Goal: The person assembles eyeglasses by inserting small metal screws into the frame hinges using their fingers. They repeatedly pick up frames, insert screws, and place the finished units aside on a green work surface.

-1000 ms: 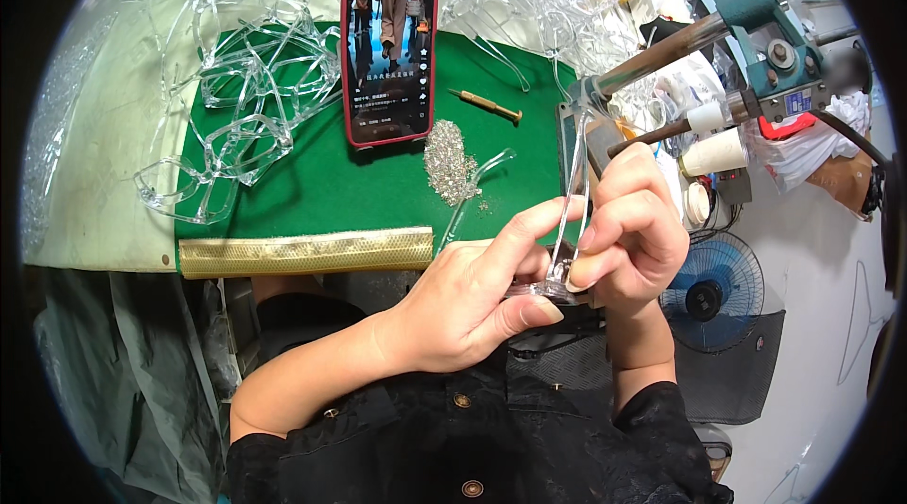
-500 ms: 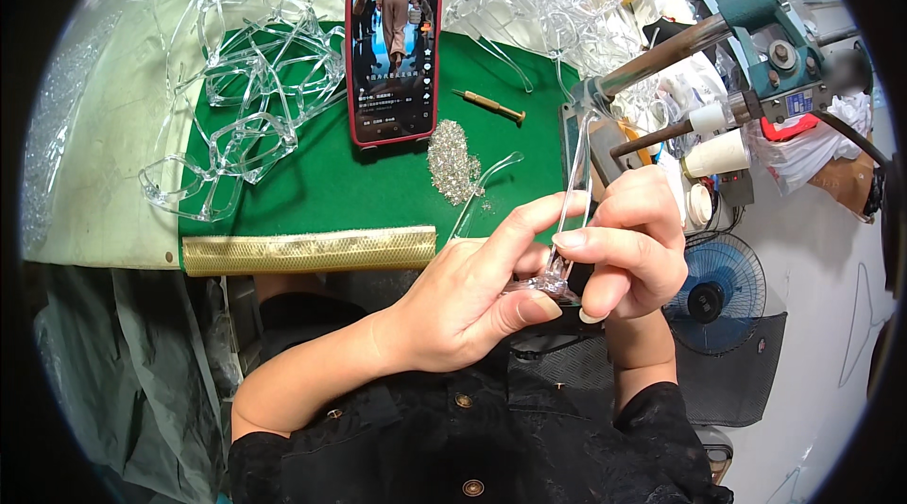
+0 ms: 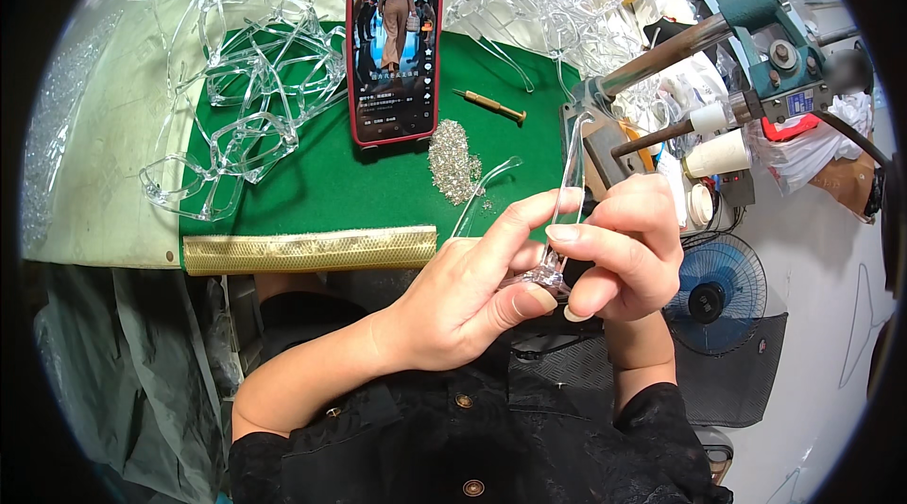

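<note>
A clear plastic eyeglass frame (image 3: 545,273) is held between both hands, in front of the green mat's near edge. My left hand (image 3: 468,301) is closed on it, thumb at the hinge corner. One clear temple arm (image 3: 573,164) stands up from that corner, and the thumb and fingers of my right hand (image 3: 633,244) are closed around its lower part. A second clear temple (image 3: 486,192) reaches out beyond my left hand over the mat. Much of the frame's front is hidden by my fingers.
On the green mat (image 3: 312,187) lie a pile of tiny metal screws (image 3: 452,164), a brass screwdriver (image 3: 489,106) and a red-cased phone (image 3: 395,51). Clear frames (image 3: 260,88) heap at left and back. A green hand press (image 3: 751,27) stands at right; a fan (image 3: 715,291) sits below.
My right hand has shifted slightly left, and the frame's hinge corner has moved a little left and up with it. Both hands keep their hold. The phone's picture has changed.
</note>
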### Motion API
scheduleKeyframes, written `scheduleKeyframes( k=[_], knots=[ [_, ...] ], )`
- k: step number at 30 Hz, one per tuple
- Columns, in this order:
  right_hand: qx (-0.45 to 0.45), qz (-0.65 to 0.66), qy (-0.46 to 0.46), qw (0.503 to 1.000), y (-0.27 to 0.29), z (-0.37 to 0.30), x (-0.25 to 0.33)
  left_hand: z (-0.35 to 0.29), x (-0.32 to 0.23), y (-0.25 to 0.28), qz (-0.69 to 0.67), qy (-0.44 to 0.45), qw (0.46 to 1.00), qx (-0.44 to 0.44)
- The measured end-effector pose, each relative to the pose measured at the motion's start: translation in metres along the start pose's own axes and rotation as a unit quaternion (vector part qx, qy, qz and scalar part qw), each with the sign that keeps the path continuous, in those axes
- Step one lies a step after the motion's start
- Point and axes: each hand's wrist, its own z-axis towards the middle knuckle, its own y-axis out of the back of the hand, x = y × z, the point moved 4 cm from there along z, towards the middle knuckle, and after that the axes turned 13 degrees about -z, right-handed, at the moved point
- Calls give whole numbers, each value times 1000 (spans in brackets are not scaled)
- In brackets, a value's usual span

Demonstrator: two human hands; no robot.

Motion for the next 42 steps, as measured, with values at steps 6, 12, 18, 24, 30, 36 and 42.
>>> scheduleKeyframes(
  k=[6, 12, 18, 24, 30, 36, 42],
  knots=[
    [-4, -70, 34, 997, -2, 0, 5, -2, 6, 2, -3, -3, 1000, -2],
    [-1, -66, 41, 997, -2, 2, 1, -1, 2, 1, -12, 6, 1000, -9],
    [-9, -66, 39, 997, -4, 0, -2, -1, 0, 1, -29, 69, 997, -20],
    [-13, -35, 27, 999, -4, -5, -6, -1, -1, 1, -24, 72, 997, -25],
    [-12, -7, 28, 1000, -4, -8, -9, 0, 3, 1, -15, 28, 999, 2],
    [-16, 25, 35, 999, -6, -7, -12, 1, 5, 1, -16, 18, 1000, 2],
    [-30, 59, 28, 997, -10, -7, -12, 1, 9, 0, -25, 11, 1000, 0]
  ],
)
